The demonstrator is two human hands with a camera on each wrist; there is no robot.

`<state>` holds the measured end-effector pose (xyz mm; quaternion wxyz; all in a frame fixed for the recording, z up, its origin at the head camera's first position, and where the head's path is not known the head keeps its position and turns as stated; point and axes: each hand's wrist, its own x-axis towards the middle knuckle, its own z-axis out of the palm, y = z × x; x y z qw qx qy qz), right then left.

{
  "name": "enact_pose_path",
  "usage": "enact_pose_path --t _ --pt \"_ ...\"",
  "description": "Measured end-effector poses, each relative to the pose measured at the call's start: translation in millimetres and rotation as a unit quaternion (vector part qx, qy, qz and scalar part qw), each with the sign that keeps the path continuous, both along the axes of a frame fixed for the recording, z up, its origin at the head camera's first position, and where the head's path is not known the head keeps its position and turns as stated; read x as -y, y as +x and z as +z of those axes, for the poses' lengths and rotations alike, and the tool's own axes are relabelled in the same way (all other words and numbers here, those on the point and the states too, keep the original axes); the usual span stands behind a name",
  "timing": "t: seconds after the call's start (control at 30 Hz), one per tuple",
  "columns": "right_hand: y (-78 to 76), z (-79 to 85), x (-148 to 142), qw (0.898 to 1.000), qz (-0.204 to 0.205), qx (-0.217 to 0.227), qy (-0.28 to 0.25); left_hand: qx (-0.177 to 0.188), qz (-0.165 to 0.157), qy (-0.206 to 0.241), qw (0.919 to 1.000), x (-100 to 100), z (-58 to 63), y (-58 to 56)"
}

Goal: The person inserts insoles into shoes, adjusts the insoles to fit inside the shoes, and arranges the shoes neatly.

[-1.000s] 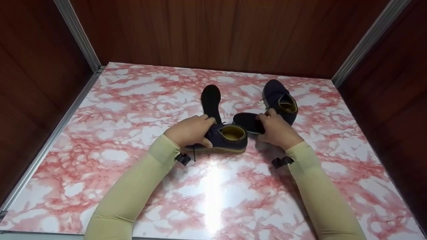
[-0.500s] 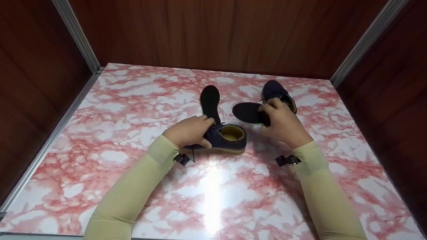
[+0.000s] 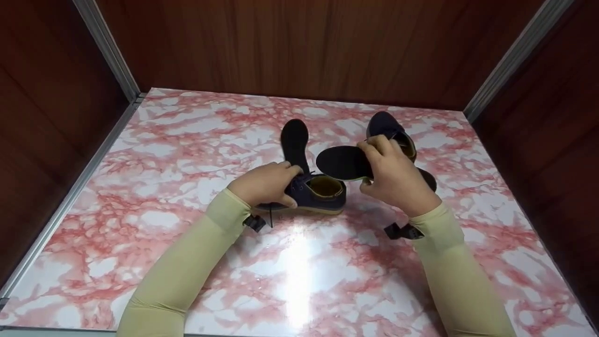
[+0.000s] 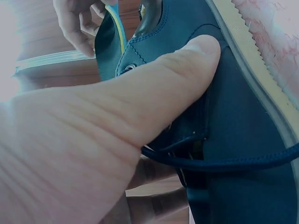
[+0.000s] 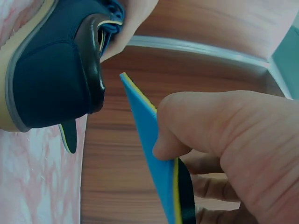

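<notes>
My left hand (image 3: 266,185) grips a navy lace-up shoe (image 3: 323,201) around its front part. The thumb presses the near side, as the left wrist view shows, and the fingers go over to the far side. The shoe stands on its tan sole, its yellow-lined opening facing up and its heel to the right. My right hand (image 3: 395,173) pinches a black insole (image 3: 341,162) around its middle, raised off the table. One end of this insole points left near the shoe's opening; the other shows beyond the hand. In the right wrist view its blue underside (image 5: 147,126) and yellow edge show.
A second black insole (image 3: 295,140) lies behind the gripped shoe, which hides its near end. Another navy shoe (image 3: 384,125) stands at the far right, partly covered by my right hand. The red-and-white marbled table (image 3: 187,140) has brown wood panels (image 3: 299,51) around it.
My right hand has lifted the insole from beside the shoe, then turned it and brought its left end closer to the shoe's opening. The left hand and its shoe have stayed put.
</notes>
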<state>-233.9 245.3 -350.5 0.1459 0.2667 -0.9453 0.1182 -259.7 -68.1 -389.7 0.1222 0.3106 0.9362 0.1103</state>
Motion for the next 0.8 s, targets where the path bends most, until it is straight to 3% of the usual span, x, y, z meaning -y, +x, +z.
enact_pose_path --t 0.2,0.4,0.53,0.8 --pt "2.2 1.2 0 1.000 0.007 0.001 0.007 -0.016 -0.020 0.040 0.9988 0 0.4 0.7" --pt "3.2 3.1 0 1.000 0.014 0.015 0.008 -0.041 -0.077 0.115 0.9896 -3 -2.3 1.1" --pt "3.6 2.6 0 0.999 0.009 0.038 0.021 -0.055 -0.094 0.097 0.9893 -7 -7.8 1.7" --pt "4.2 -0.2 0 0.998 0.011 0.042 0.042 -0.083 -0.077 0.036 0.9929 -14 -14.4 3.5"
